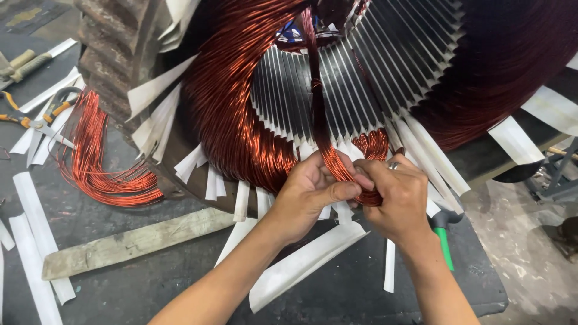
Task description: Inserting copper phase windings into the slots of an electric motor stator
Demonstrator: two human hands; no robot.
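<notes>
Your left hand and right hand both pinch the thin bundle of red copper wire at the grey slotted stator core.

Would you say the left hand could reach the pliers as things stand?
Probably not at once: the left hand is gripping the copper wire bundle with the right hand, and the pliers lie far off at the bench's left edge.

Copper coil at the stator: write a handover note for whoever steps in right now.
Left hand and right hand both pinch the copper coil bundle at the stator core rim.
White insulation strips stick out of the slots; a loose coil and pliers lie to the left.
Done: several coils are wound in.
Left: some slots look bare; this bundle is not seated.
</notes>
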